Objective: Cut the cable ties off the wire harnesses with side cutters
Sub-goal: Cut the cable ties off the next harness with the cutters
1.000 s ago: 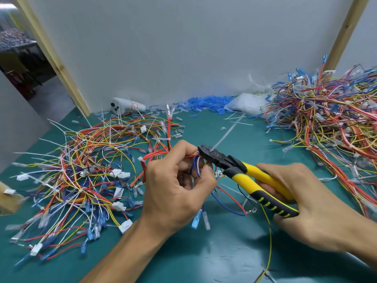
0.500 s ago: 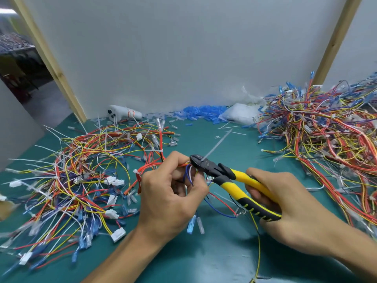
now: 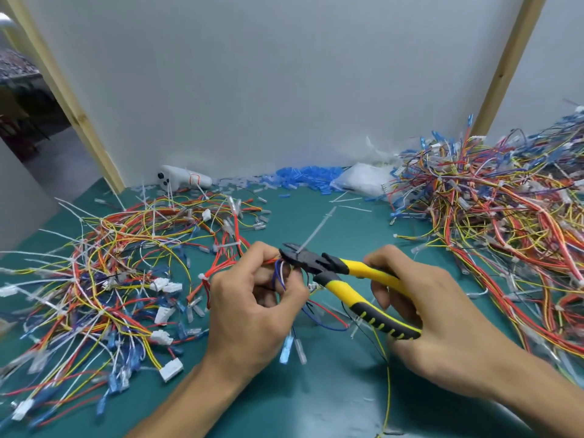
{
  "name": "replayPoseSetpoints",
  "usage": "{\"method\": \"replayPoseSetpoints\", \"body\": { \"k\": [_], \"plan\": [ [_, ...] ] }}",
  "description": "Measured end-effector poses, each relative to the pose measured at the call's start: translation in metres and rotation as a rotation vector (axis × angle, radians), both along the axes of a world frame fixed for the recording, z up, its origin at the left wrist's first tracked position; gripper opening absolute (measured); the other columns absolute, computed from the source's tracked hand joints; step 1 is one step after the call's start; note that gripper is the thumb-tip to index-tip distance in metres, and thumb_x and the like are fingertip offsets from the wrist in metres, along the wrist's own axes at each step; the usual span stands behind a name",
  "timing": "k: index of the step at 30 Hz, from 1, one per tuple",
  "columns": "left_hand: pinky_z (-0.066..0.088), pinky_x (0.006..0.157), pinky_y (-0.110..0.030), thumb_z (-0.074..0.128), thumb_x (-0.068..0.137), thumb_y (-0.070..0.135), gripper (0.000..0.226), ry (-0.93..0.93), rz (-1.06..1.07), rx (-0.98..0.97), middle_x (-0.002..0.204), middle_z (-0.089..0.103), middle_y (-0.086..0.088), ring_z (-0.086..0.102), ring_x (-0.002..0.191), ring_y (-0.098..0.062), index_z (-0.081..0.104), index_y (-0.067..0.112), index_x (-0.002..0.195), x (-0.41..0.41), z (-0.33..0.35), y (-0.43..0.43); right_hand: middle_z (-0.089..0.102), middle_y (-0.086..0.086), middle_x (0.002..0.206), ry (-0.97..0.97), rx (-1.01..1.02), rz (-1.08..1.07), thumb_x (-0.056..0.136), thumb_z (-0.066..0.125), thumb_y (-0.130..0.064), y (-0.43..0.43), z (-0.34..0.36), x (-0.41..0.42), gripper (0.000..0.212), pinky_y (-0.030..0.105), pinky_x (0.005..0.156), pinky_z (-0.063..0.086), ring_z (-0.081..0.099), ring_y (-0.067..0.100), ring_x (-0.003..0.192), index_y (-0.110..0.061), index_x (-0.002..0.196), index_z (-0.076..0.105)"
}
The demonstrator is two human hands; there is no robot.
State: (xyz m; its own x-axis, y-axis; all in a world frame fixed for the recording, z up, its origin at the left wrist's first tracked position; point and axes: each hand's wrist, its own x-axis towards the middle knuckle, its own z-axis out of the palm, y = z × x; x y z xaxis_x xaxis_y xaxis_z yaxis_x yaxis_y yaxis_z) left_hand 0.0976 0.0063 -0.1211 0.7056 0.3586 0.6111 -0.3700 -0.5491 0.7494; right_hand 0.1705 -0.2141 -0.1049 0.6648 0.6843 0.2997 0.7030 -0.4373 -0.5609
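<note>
L hand pinches a wire harness, R hand grips side cutters, tips at its cable tie, mid-tabletop.

Bright, even overhead light, soft shadows, wide-angle bending and blur at edges.

Single head-worn wide-angle view, forward and down, close above table
</note>
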Motion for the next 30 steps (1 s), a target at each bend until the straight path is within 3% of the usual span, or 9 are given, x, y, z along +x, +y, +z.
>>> {"method": "replayPoseSetpoints", "body": {
  "k": [3,6,8,13,17,20,24,30],
  "plan": [
    [0.028,0.036,-0.033,0.066,0.082,0.032,0.019,0.01,-0.007,0.007,0.051,0.049,0.007,0.032,0.041,-0.015,0.059,0.015,0.076,-0.001,0.001,-0.002,0.052,-0.013,0.074,0.025,0.003,-0.028,0.056,0.059,-0.005,0.002,0.001,0.003,0.045,0.024,0.05,0.03,0.043,0.016,0.061,-0.026,0.095,0.054],
    [0.034,0.035,-0.035,0.068,0.081,0.029,0.014,0.006,-0.041,0.083,0.054,0.053,0.009,0.041,0.039,-0.017,0.06,0.019,0.078,-0.002,-0.002,-0.005,0.063,-0.006,0.083,0.045,-0.007,-0.102,0.055,0.051,-0.005,0.001,0.001,0.008,0.05,0.036,0.063,0.051,0.058,0.016,0.075,-0.029,0.097,0.064],
    [0.034,0.035,-0.035,0.068,0.082,0.029,0.014,0.007,-0.036,0.105,0.054,0.053,0.006,0.042,0.039,-0.017,0.06,0.018,0.079,-0.001,-0.002,-0.007,0.065,-0.004,0.084,-0.003,0.005,-0.158,0.054,0.047,-0.009,-0.001,0.004,0.01,0.052,0.041,0.07,0.053,0.061,0.018,0.08,-0.031,0.096,0.066],
    [0.036,0.038,-0.033,0.068,0.083,0.028,0.014,-0.012,0.003,0.139,0.055,0.055,0.005,0.04,0.039,-0.012,0.059,0.017,0.079,-0.001,-0.002,-0.009,0.063,-0.004,0.075,-0.1,-0.038,-0.193,0.068,0.063,-0.027,0.0,0.008,0.004,0.024,0.046,0.061,0.052,0.059,0.022,0.073,-0.031,0.092,0.062],
    [0.034,0.037,-0.036,0.068,0.083,0.027,0.014,-0.017,-0.018,0.111,0.055,0.055,0.007,0.037,0.039,-0.012,0.06,0.016,0.079,-0.005,0.0,-0.014,0.05,-0.003,0.057,-0.039,-0.058,-0.22,0.066,0.059,-0.038,0.002,0.009,-0.001,0.013,0.038,0.054,0.044,0.044,0.027,0.06,-0.028,0.074,0.055],
    [0.032,0.036,-0.037,0.069,0.083,0.029,0.015,-0.006,-0.017,0.085,0.055,0.053,0.006,0.037,0.039,-0.017,0.06,0.016,0.079,-0.005,0.001,-0.015,0.043,-0.002,0.053,-0.014,-0.105,-0.216,0.066,0.056,-0.039,0.004,0.009,-0.001,0.014,0.035,0.052,0.033,0.036,0.026,0.058,-0.026,0.069,0.05],
    [0.034,0.038,-0.039,0.068,0.084,0.028,0.014,-0.042,-0.006,0.078,0.057,0.055,0.004,0.041,0.039,-0.02,0.059,0.017,0.08,-0.005,0.001,-0.015,0.039,-0.001,0.052,-0.072,-0.068,-0.216,0.067,0.059,-0.035,0.006,0.006,-0.002,0.017,0.04,0.05,0.036,0.037,0.032,0.057,-0.023,0.071,0.047],
    [0.034,0.038,-0.042,0.068,0.088,0.029,0.013,-0.039,-0.008,0.04,0.059,0.056,0.005,0.041,0.041,-0.029,0.059,0.021,0.083,-0.005,-0.001,-0.016,0.051,-0.005,0.061,-0.078,-0.038,-0.16,0.075,0.077,-0.016,0.008,0.004,-0.004,0.031,0.038,0.051,0.037,0.046,0.018,0.059,-0.028,0.086,0.052]
  ]
}}
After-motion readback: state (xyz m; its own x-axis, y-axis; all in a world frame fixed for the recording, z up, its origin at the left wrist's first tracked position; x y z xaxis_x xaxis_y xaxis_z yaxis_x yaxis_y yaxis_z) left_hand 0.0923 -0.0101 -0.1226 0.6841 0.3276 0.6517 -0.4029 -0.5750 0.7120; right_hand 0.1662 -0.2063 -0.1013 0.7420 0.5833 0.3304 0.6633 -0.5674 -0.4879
